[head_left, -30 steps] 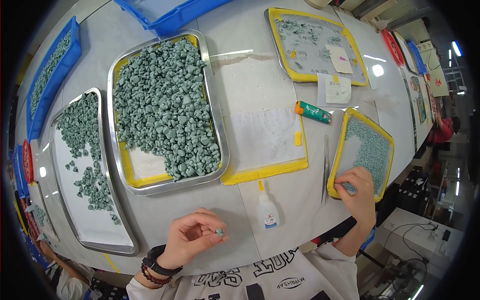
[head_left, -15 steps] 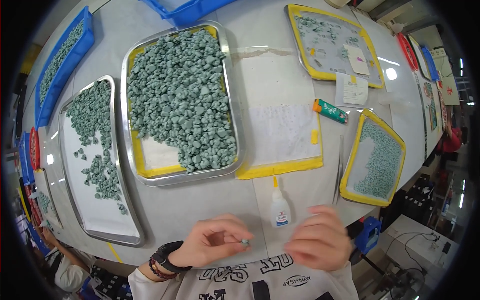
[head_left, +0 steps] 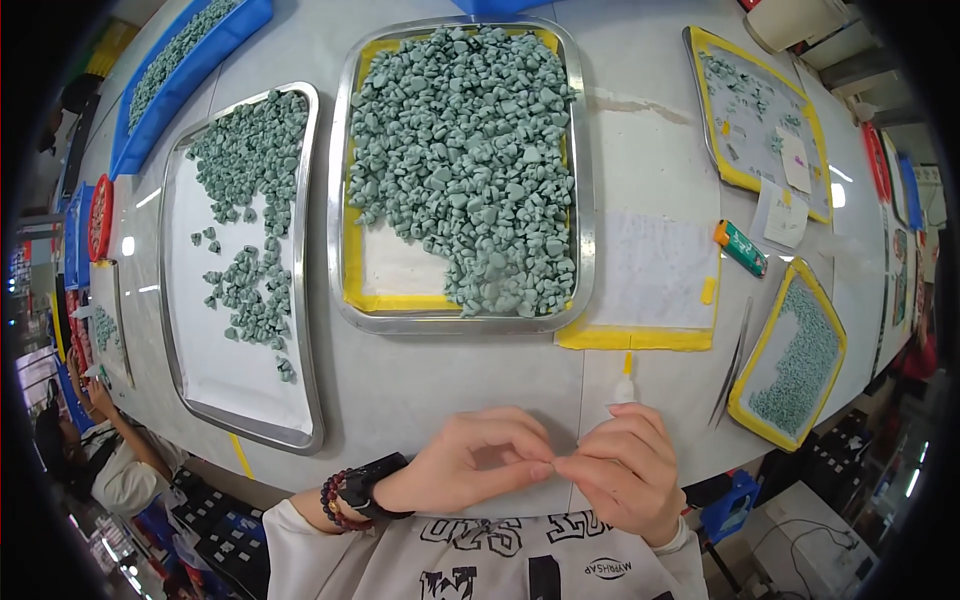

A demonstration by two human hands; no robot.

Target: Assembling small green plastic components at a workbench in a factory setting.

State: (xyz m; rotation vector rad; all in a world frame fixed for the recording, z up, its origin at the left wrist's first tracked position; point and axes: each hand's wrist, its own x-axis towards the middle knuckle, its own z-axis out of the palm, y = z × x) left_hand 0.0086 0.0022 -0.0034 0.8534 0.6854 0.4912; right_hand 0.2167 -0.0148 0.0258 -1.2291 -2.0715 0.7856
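Observation:
My left hand (head_left: 468, 462), with a dark watch and beaded bracelets at the wrist, pinches thumb against forefinger in front of my chest. My right hand (head_left: 632, 470) is closed in a pinch as well, and its fingertips meet the left ones. The small green stone seen at the left fingertips a moment earlier is hidden between them. Just beyond my right hand lies a white glue bottle (head_left: 625, 388) with a yellow nozzle, its lower part covered by the fingers. Past my hands, a metal tray (head_left: 400, 322) is heaped with green stones (head_left: 470, 160).
Left stand another metal tray (head_left: 240, 400) of green stones and a blue bin (head_left: 130, 135). Rightward lie a yellow-edged sheet (head_left: 650, 340), a lighter (head_left: 741, 248), tweezers (head_left: 735, 360) and yellow-rimmed trays (head_left: 740, 405) (head_left: 712, 130). Someone's arm (head_left: 135, 440) reaches in at far left.
My right hand has moved in to meet the left one, and now partly covers the glue bottle. The view has shifted, so the trays appear farther right.

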